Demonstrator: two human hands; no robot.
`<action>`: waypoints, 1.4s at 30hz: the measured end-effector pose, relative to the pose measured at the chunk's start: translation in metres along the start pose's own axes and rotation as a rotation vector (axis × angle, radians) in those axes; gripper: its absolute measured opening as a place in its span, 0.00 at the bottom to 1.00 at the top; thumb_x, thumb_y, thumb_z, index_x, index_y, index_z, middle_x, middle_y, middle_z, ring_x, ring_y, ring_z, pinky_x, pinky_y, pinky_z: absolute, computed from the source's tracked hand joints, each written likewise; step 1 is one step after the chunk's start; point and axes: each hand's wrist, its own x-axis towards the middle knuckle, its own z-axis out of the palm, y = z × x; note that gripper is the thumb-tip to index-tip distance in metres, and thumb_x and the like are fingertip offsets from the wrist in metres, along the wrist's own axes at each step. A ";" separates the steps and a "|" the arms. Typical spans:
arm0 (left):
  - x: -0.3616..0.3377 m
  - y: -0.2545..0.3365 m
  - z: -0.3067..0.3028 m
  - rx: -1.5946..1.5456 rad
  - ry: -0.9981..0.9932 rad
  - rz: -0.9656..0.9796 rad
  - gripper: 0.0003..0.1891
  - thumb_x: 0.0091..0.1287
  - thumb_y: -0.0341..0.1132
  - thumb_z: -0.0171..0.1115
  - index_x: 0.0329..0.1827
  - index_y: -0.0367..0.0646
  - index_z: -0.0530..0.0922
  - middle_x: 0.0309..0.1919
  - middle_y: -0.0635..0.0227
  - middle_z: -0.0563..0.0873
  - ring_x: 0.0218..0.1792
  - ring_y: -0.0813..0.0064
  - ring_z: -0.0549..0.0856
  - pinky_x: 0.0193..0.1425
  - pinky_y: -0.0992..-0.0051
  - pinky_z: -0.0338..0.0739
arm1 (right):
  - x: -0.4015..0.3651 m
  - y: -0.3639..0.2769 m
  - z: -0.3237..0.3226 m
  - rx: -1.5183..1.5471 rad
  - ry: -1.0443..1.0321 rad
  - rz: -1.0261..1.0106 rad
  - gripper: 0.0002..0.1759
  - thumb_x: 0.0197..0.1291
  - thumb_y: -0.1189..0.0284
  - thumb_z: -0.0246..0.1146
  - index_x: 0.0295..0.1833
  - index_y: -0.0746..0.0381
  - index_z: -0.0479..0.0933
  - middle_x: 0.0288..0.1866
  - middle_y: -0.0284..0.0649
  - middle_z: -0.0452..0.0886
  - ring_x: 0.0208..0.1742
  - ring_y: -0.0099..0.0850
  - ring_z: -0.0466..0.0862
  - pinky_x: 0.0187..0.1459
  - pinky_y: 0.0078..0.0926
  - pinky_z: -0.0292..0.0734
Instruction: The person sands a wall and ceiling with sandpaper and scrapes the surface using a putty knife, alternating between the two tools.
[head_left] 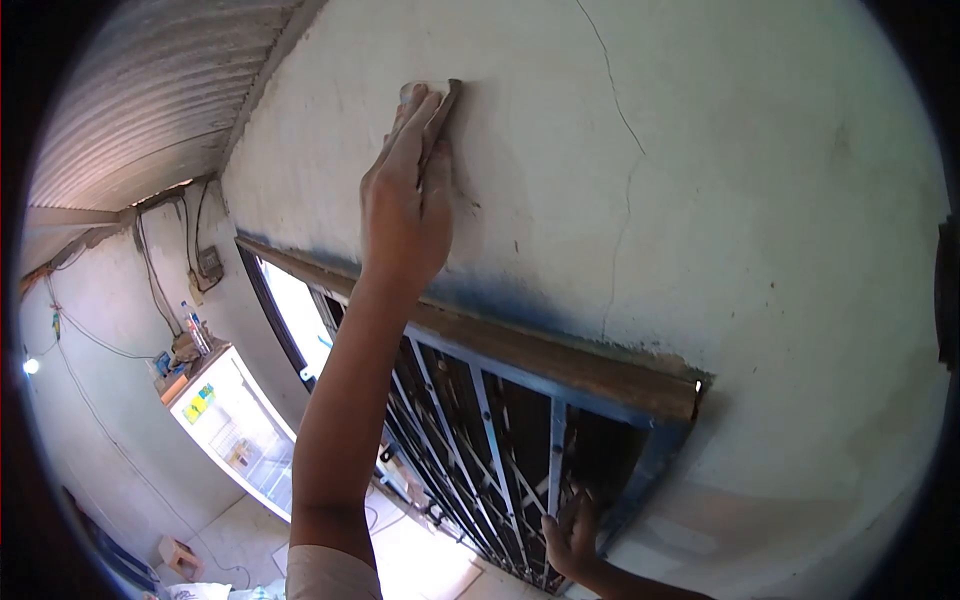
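Note:
My left hand [410, 200] is raised against the pale plastered wall [540, 150], its fingers wrapped round a flat sanding block [447, 105] whose edge shows at the fingertips. The block lies against the wall above the wooden lintel [560, 365]. Lower down on the right, my right hand [572, 535] is closed on a bar of the metal folding gate [490, 430], near the frame's side. A thin dark crack [612, 85] runs down the wall to the right of the raised hand.
Corrugated roofing [160, 100] slopes overhead at the left. A glass-door fridge [235, 430] with bottles [197, 328] on top stands at the lower left. Cables [150, 270] hang along the side wall, and a brick [180, 558] lies on the floor.

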 end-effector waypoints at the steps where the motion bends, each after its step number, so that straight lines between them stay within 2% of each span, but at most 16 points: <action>1: 0.010 -0.005 -0.001 0.032 -0.004 0.008 0.21 0.72 0.24 0.50 0.68 0.30 0.73 0.68 0.41 0.75 0.74 0.48 0.69 0.79 0.59 0.62 | -0.003 0.003 0.004 0.000 0.017 0.002 0.38 0.63 0.75 0.62 0.73 0.75 0.53 0.57 0.49 0.68 0.58 0.37 0.71 0.71 0.40 0.58; 3: 0.030 -0.011 -0.003 0.092 -0.018 0.022 0.21 0.71 0.24 0.50 0.67 0.30 0.74 0.67 0.41 0.75 0.73 0.48 0.70 0.79 0.60 0.62 | -0.010 0.007 -0.001 0.137 -0.079 0.139 0.38 0.62 0.77 0.62 0.73 0.75 0.51 0.63 0.52 0.66 0.64 0.39 0.70 0.71 0.41 0.57; 4: 0.039 -0.014 -0.003 0.111 -0.019 0.025 0.22 0.71 0.25 0.50 0.67 0.30 0.74 0.67 0.41 0.76 0.72 0.48 0.71 0.79 0.61 0.62 | 0.000 0.008 0.008 -0.281 0.110 -0.241 0.29 0.70 0.70 0.62 0.71 0.72 0.65 0.51 0.55 0.80 0.47 0.46 0.79 0.53 0.50 0.76; 7: 0.070 -0.018 -0.006 0.134 -0.032 -0.031 0.22 0.70 0.27 0.49 0.67 0.30 0.74 0.66 0.41 0.76 0.71 0.49 0.72 0.79 0.63 0.63 | 0.015 -0.010 -0.002 -0.215 0.066 -0.288 0.35 0.73 0.72 0.58 0.77 0.75 0.53 0.63 0.66 0.70 0.55 0.55 0.75 0.63 0.56 0.68; 10: 0.103 -0.022 -0.011 0.110 -0.070 -0.153 0.23 0.70 0.29 0.49 0.66 0.30 0.74 0.65 0.42 0.77 0.70 0.49 0.74 0.78 0.62 0.64 | 0.032 -0.016 -0.003 -0.120 0.088 -0.449 0.32 0.73 0.75 0.56 0.75 0.77 0.53 0.68 0.70 0.64 0.59 0.57 0.73 0.64 0.53 0.68; 15: 0.091 -0.016 -0.010 0.134 -0.065 -0.221 0.24 0.69 0.29 0.49 0.67 0.33 0.75 0.64 0.44 0.79 0.68 0.47 0.76 0.75 0.60 0.67 | 0.014 0.007 0.000 -0.122 0.042 -0.355 0.29 0.73 0.75 0.54 0.75 0.74 0.55 0.67 0.69 0.64 0.59 0.57 0.72 0.62 0.47 0.67; 16: 0.077 -0.021 -0.006 0.184 -0.029 -0.090 0.24 0.69 0.29 0.49 0.68 0.35 0.74 0.65 0.46 0.79 0.69 0.49 0.75 0.74 0.60 0.68 | 0.012 0.010 0.000 -0.090 0.040 -0.325 0.29 0.73 0.75 0.54 0.75 0.73 0.56 0.68 0.68 0.64 0.59 0.57 0.71 0.62 0.46 0.67; 17: 0.061 -0.026 0.000 0.187 0.011 0.026 0.24 0.70 0.28 0.49 0.69 0.35 0.74 0.68 0.48 0.76 0.72 0.50 0.72 0.77 0.57 0.64 | 0.007 0.013 0.001 -0.048 0.031 -0.268 0.29 0.73 0.75 0.54 0.75 0.74 0.55 0.68 0.67 0.64 0.59 0.56 0.71 0.63 0.45 0.66; 19: 0.034 -0.013 0.001 0.153 -0.052 -0.031 0.23 0.73 0.29 0.48 0.70 0.35 0.73 0.72 0.48 0.72 0.76 0.52 0.67 0.80 0.53 0.58 | -0.001 0.020 0.001 0.032 0.008 -0.158 0.29 0.74 0.74 0.54 0.75 0.74 0.55 0.67 0.65 0.64 0.58 0.55 0.71 0.63 0.45 0.65; 25: 0.040 -0.007 0.008 0.125 -0.030 -0.068 0.22 0.78 0.33 0.44 0.71 0.34 0.71 0.74 0.47 0.69 0.78 0.52 0.62 0.80 0.50 0.56 | 0.028 -0.018 -0.005 -0.144 0.054 -0.402 0.34 0.74 0.69 0.55 0.76 0.76 0.52 0.63 0.59 0.67 0.54 0.50 0.71 0.66 0.50 0.63; 30: 0.081 -0.014 0.006 0.139 -0.012 -0.051 0.22 0.77 0.36 0.46 0.70 0.34 0.73 0.73 0.46 0.69 0.76 0.49 0.65 0.79 0.56 0.61 | -0.031 0.084 0.003 -0.129 -0.097 -0.277 0.36 0.74 0.67 0.56 0.77 0.74 0.51 0.68 0.62 0.65 0.61 0.54 0.70 0.68 0.54 0.60; 32: 0.104 -0.026 0.010 0.160 0.017 -0.051 0.23 0.76 0.38 0.47 0.68 0.35 0.74 0.70 0.44 0.72 0.71 0.47 0.71 0.75 0.58 0.67 | -0.030 0.081 0.007 -0.105 -0.048 -0.279 0.36 0.74 0.67 0.57 0.78 0.73 0.51 0.70 0.63 0.64 0.63 0.55 0.70 0.69 0.55 0.60; 35: 0.129 -0.007 -0.009 0.101 -0.132 -0.299 0.22 0.77 0.39 0.46 0.67 0.36 0.75 0.68 0.45 0.75 0.67 0.46 0.76 0.72 0.56 0.70 | 0.010 0.012 0.002 -0.072 0.059 -0.311 0.37 0.74 0.67 0.58 0.78 0.73 0.50 0.70 0.63 0.63 0.63 0.55 0.70 0.68 0.52 0.61; 39: 0.110 -0.017 0.001 0.205 -0.034 -0.118 0.23 0.77 0.40 0.46 0.69 0.38 0.74 0.68 0.51 0.76 0.64 0.48 0.79 0.69 0.57 0.73 | 0.009 0.004 -0.014 -0.150 -0.102 -0.239 0.37 0.74 0.68 0.57 0.78 0.72 0.49 0.70 0.62 0.64 0.62 0.54 0.70 0.65 0.46 0.64; 40: 0.102 -0.006 -0.003 0.113 -0.114 -0.246 0.23 0.77 0.39 0.46 0.71 0.40 0.72 0.70 0.54 0.74 0.69 0.50 0.74 0.72 0.57 0.70 | 0.008 0.005 -0.016 -0.165 -0.132 -0.250 0.37 0.74 0.68 0.57 0.78 0.72 0.48 0.70 0.62 0.64 0.62 0.53 0.70 0.64 0.44 0.65; 42: 0.081 -0.011 0.006 0.133 -0.050 -0.132 0.23 0.78 0.38 0.46 0.71 0.40 0.72 0.72 0.55 0.72 0.73 0.51 0.70 0.75 0.57 0.66 | 0.004 -0.007 -0.012 -0.273 -0.113 -0.233 0.37 0.74 0.68 0.57 0.79 0.71 0.48 0.70 0.61 0.64 0.62 0.51 0.71 0.63 0.43 0.66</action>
